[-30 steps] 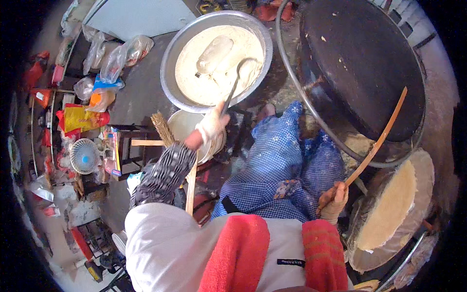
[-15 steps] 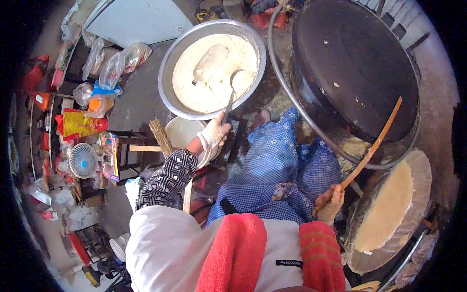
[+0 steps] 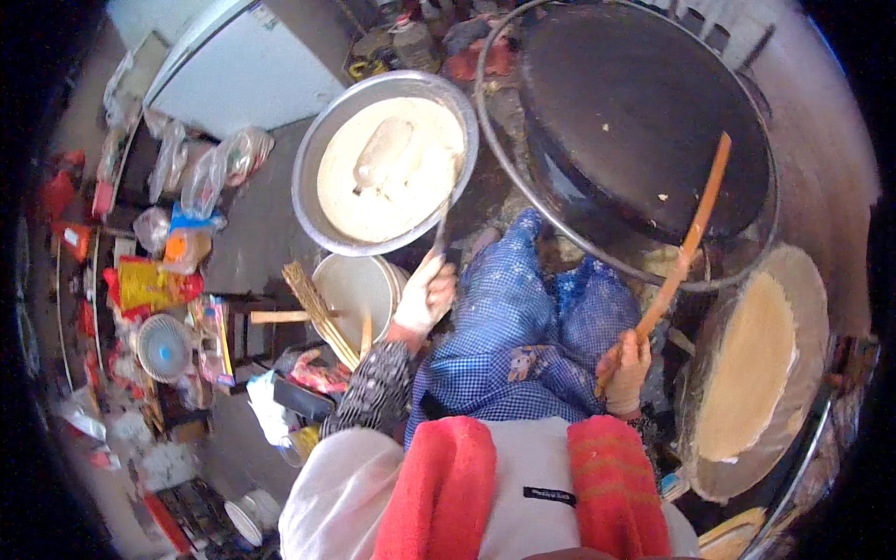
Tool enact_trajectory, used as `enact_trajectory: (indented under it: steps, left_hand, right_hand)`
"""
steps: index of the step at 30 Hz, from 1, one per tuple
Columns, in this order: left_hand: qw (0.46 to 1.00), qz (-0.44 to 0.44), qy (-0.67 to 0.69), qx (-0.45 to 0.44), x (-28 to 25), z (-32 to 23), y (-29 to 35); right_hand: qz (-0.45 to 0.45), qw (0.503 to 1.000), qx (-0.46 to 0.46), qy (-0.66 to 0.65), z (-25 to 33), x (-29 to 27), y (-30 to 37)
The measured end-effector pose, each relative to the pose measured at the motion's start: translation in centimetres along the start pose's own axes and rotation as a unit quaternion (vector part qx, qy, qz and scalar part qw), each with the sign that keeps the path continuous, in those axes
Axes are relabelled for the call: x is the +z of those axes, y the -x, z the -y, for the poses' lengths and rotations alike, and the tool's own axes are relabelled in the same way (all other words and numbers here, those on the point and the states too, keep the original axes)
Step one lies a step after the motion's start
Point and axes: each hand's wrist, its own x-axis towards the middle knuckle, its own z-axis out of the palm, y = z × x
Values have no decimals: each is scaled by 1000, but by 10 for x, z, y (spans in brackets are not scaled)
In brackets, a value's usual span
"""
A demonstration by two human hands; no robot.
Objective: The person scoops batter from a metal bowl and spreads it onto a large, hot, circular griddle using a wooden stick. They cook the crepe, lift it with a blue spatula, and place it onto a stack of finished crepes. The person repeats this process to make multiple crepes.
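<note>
My left hand, in a whitish glove, is closed around the handle of a metal ladle. The ladle reaches over the near right rim of a large metal basin, and its bowl is hard to make out there. Pale batter fills much of the basin, with a batter-coated, bottle-like container lying in it. My right hand grips a long, slightly curved wooden strip. Its far end slants up over a round black griddle, which bears a few pale crumbs.
A metal ring surrounds the griddle. At right stands a round tray with a large tan flatbread. A white bucket and a straw brush are beside my left arm. Further left are a fan and plastic bags.
My left hand has moved right and nearer, pulling the ladle from the batter toward the basin's right rim. The whole view has shifted a little; my right hand still holds the wooden strip.
</note>
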Motion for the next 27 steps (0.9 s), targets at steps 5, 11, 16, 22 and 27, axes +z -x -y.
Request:
enact_trajectory:
  steps: [5, 11, 16, 22, 27]
  left_hand:
    - [996, -59, 73, -4, -63, -38, 62]
    - [982, -178, -14, 66, -50, -105, 61]
    - [980, -66, -167, 91, 42, -120, 86]
    - [936, 21, -327, 128, 177, -70, 77]
    - [828, 109, -512, 200, 234, 16, 40]
  right_hand:
    - [68, 995, -43, 66, 21, 4, -30]
    - [-11, 904, -341, 258, 87, -1, -121]
    - [-133, 740, -349, 559, 67, -67, -197]
    - [-125, 791, -252, 543, 72, -101, -234]
    - [-148, 824, -221, 499, 87, -90, -217]
